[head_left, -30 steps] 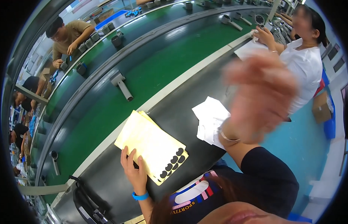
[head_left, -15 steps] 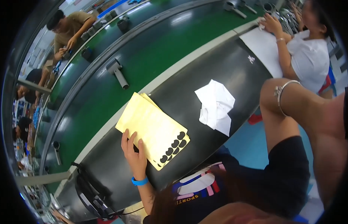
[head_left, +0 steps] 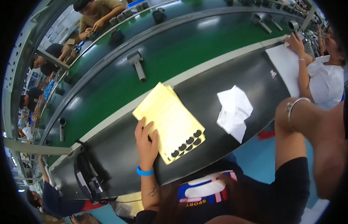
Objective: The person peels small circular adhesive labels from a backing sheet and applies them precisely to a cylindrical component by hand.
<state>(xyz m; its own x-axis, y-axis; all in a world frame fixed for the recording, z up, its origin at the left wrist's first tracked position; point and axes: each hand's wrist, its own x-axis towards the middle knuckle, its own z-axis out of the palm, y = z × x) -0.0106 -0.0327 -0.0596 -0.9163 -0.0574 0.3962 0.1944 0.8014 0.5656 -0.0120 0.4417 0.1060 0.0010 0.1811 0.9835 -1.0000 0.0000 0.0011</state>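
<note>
My left hand [head_left: 146, 143], with a blue wristband, lies with its fingers spread on the left edge of a small stack of yellow backing sheets [head_left: 168, 117]. Black round stickers [head_left: 190, 140] line the sheets' near right edge. To the right, apart from the stack, is a creased white sheet [head_left: 235, 112], paper or cloth. My right arm [head_left: 288, 130] is bent upward at the right, with a bracelet [head_left: 290, 108] near the elbow. Its forearm runs close past the lens, and the right hand is out of view.
Beyond the dark worktop [head_left: 204, 89] runs a green conveyor belt [head_left: 174, 63] carrying a grey hair-dryer-shaped housing [head_left: 137, 65]. A black strapped device [head_left: 88, 175] lies at the left end. One co-worker [head_left: 323, 78] sits at the right; several others work across the belt.
The view has swung, so the sheets, my left hand and the belt sit farther right in the picture. Another person shows at lower left. My left hand stays on the yellow sheets.
</note>
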